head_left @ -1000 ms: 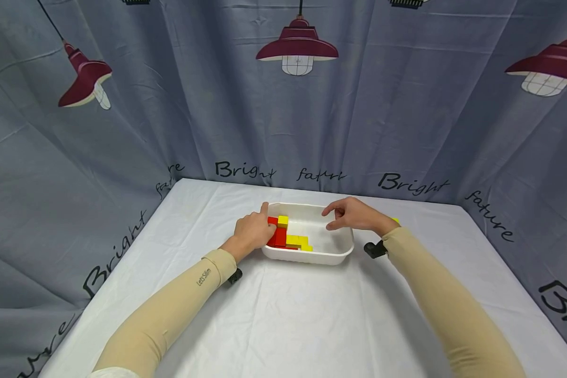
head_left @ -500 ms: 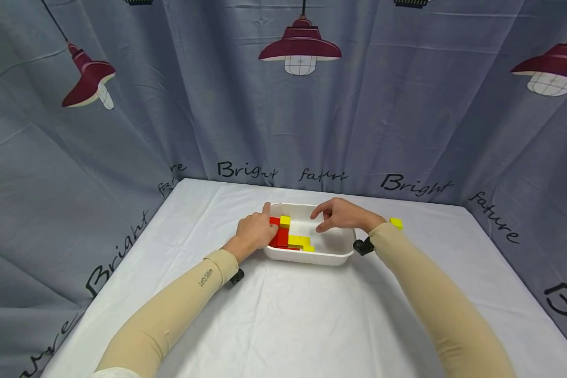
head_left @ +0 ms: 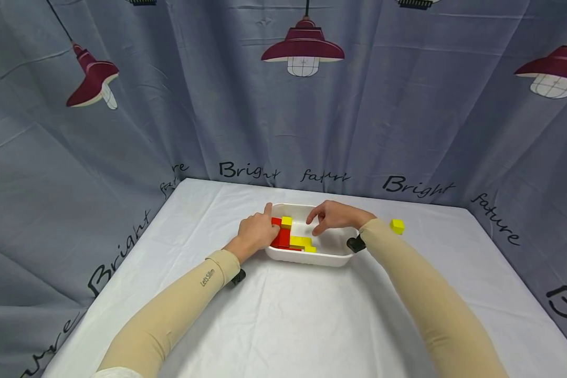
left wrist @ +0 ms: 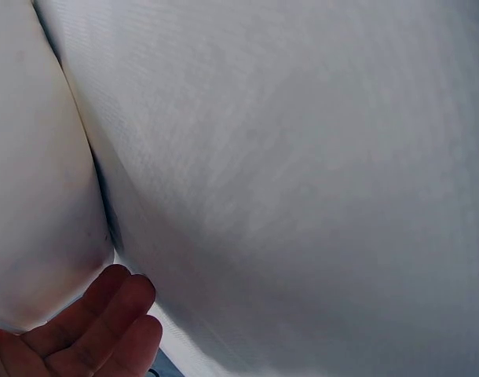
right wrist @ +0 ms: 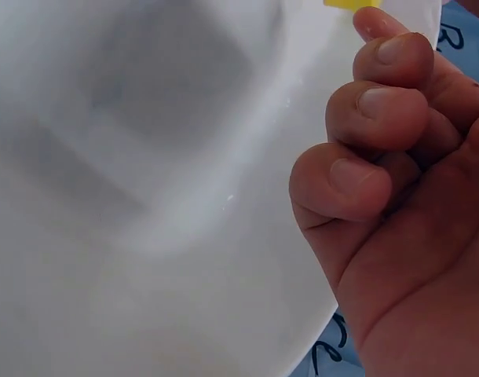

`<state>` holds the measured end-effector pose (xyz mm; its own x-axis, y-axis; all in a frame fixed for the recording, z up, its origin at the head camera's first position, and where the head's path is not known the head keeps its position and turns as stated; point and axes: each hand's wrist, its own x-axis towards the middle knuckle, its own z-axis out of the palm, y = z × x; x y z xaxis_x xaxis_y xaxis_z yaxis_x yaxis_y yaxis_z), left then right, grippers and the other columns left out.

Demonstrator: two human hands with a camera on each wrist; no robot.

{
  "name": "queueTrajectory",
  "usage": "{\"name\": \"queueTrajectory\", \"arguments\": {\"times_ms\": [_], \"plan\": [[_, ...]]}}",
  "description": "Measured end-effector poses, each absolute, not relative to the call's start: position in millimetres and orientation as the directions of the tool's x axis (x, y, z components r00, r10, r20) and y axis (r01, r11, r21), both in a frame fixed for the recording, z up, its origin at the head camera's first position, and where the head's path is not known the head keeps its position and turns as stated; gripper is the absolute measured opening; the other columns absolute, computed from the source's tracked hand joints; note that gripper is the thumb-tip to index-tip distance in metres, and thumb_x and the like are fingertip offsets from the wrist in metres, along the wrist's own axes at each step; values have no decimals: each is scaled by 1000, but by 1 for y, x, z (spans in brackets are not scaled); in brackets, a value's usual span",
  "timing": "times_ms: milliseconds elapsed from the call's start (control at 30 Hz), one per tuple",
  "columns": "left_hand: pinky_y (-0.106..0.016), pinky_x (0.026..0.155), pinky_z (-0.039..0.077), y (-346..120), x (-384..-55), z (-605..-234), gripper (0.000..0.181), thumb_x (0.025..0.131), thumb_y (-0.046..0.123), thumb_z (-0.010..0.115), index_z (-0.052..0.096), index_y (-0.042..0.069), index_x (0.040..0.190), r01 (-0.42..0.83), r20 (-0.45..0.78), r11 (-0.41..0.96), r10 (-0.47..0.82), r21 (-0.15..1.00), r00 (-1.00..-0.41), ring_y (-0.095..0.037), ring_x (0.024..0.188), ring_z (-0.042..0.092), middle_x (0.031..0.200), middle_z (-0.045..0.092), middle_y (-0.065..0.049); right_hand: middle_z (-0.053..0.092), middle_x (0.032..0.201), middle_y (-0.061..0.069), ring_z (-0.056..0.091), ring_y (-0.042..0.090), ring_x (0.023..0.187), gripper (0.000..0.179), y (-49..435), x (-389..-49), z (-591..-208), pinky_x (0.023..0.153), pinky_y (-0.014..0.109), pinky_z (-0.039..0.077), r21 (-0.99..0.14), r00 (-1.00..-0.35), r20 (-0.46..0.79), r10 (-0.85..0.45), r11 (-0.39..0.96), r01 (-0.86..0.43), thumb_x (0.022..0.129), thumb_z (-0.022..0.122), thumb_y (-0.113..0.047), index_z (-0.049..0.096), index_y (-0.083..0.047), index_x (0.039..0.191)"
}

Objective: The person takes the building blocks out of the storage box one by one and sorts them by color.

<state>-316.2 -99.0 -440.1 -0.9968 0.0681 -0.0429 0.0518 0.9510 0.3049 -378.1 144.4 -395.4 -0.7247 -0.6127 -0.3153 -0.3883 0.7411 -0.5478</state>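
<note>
A white plastic tub (head_left: 312, 259) stands on the cloth-covered table. My left hand (head_left: 255, 231) grips its left side, the thumb inside over the blocks; the left wrist view has the curled fingers (left wrist: 106, 330) against the outer wall. Red blocks (head_left: 284, 239) lie along the tub's left end, partly hidden by that thumb. Beside them are a small yellow block (head_left: 286, 222) and a stepped yellow piece (head_left: 301, 242). My right hand (head_left: 337, 214) hovers over the tub's right half, thumb and index finger apart with nothing between them. Its other fingers curl loosely in the right wrist view.
A yellow cube (head_left: 397, 227) sits on the white cloth (head_left: 307, 315) to the right of the tub, near my right forearm. A grey curtain (head_left: 217, 105) printed with lamps and lettering hangs behind and at both sides of the table.
My right hand has moved left over the tub, toward the blocks. The yellow cube on the table, mostly hidden behind the right arm before, now shows fully. The left hand keeps its hold.
</note>
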Motion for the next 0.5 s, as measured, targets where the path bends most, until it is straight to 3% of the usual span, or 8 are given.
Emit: {"name": "queueTrajectory", "arguments": {"times_ms": [333, 500], "plan": [[-45, 81, 57, -98, -316, -439, 70, 98, 35, 48, 25, 9, 158, 47, -45, 950, 64, 308, -997, -29, 93, 69, 117, 71, -15, 61, 85, 4, 53, 19, 87, 38, 134, -374, -398, 76, 32, 39, -520, -676, -447, -585, 785, -336, 80, 82, -33, 74, -20, 115], [-45, 82, 57, -98, -315, -439, 70, 98, 36, 48, 25, 9, 158, 45, -49, 951, 63, 306, -997, -29, 92, 69, 118, 71, -15, 60, 83, 2, 49, 15, 71, 38, 130, -372, -402, 65, 28, 39, -493, -658, -470, -588, 793, -357, 76, 86, -36, 73, -22, 110]]}}
